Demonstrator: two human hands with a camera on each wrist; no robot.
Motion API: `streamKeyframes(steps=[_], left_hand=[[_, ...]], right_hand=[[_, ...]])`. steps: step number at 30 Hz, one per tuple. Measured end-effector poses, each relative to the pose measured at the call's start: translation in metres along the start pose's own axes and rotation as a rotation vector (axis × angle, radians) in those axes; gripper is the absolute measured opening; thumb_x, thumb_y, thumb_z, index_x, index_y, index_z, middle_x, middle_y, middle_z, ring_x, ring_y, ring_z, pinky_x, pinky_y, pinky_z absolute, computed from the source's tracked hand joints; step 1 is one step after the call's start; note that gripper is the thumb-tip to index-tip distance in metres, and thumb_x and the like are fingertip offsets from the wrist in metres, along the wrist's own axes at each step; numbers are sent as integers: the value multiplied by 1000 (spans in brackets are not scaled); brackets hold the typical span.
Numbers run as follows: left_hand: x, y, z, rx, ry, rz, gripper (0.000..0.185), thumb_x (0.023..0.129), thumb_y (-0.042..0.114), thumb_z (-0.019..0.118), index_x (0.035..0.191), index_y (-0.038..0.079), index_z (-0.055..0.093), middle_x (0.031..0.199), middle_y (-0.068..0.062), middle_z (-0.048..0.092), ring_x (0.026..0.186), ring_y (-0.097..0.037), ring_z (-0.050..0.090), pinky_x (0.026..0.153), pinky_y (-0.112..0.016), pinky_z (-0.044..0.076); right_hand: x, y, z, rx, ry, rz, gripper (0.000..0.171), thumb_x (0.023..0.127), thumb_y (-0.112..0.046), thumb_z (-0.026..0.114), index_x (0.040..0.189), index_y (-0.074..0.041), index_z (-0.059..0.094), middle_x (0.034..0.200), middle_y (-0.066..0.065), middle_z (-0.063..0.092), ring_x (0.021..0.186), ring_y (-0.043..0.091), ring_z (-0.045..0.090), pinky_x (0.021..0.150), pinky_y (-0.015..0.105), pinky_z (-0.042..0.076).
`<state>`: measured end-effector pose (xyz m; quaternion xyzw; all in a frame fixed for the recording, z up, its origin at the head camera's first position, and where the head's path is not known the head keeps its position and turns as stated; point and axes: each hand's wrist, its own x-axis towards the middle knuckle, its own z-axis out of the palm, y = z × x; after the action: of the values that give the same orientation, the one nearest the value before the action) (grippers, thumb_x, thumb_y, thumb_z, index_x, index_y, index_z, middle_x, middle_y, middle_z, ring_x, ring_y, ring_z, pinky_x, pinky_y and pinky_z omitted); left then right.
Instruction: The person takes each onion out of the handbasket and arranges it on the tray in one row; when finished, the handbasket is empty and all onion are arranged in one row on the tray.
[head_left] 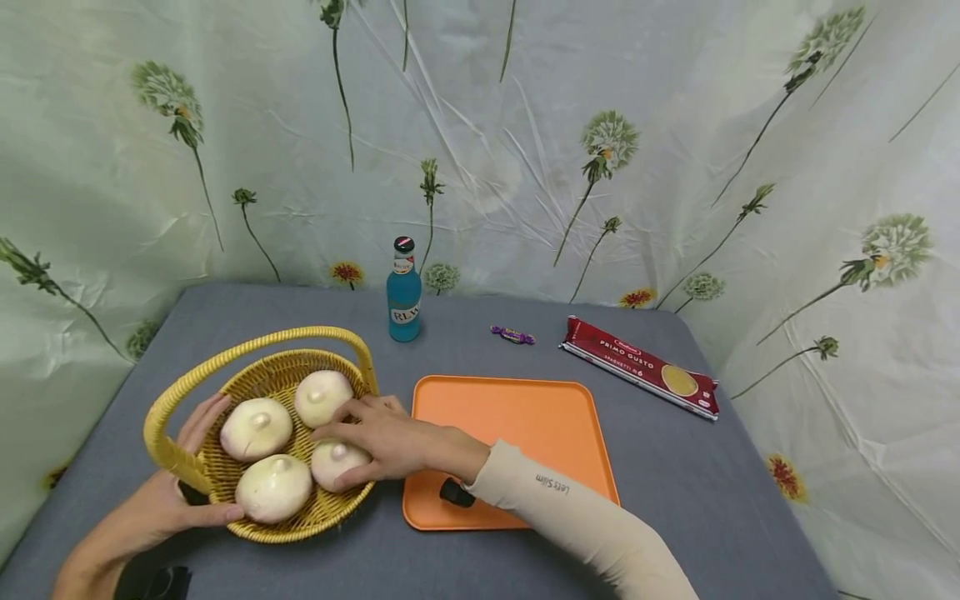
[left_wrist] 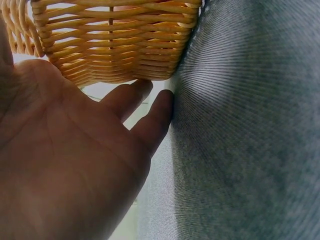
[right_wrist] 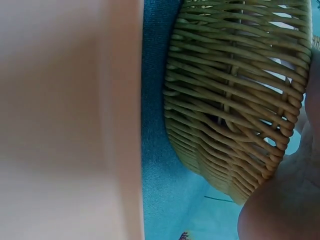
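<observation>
A yellow wicker basket [head_left: 277, 533] with a tall arched handle stands at the left of the table, also seen from its side in the left wrist view. Inside it lie several whitish, round turnips with a small nub on top, one of them a pale turnip [head_left: 258, 429] at the left. My left hand [head_left: 161, 500] holds the basket's left side, thumb at the front rim and fingers along the outer wall. Reaching over the right rim, my right hand [head_left: 386, 437] grips the front right turnip [head_left: 337, 463] between thumb and fingers; its right edge is hidden by the hand.
An orange tray [head_left: 517, 417] lies right of the basket, under my right forearm. Behind stand a blue bottle [head_left: 404, 304] and a purple wrapped candy [head_left: 513, 335]. A red spaghetti packet [head_left: 637, 365] lies at the back right. A flowered curtain [head_left: 487, 167] hangs behind the table.
</observation>
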<state>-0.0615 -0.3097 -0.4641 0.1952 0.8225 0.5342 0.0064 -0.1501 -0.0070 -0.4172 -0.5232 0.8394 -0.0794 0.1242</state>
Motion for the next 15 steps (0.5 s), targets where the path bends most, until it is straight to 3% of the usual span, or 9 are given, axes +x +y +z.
streamKeyframes(steps=[15], left_hand=[[1,-2,0,36,2,-25,129,67,-6,83,163,19,1,167,7,-9,144,10,-6,99,-1,5]], right_hand=[[2,-3,2,0,-31,39,68,93,-62,58,154,-41,35,145,-8,43,137,17,36,104,36,29]])
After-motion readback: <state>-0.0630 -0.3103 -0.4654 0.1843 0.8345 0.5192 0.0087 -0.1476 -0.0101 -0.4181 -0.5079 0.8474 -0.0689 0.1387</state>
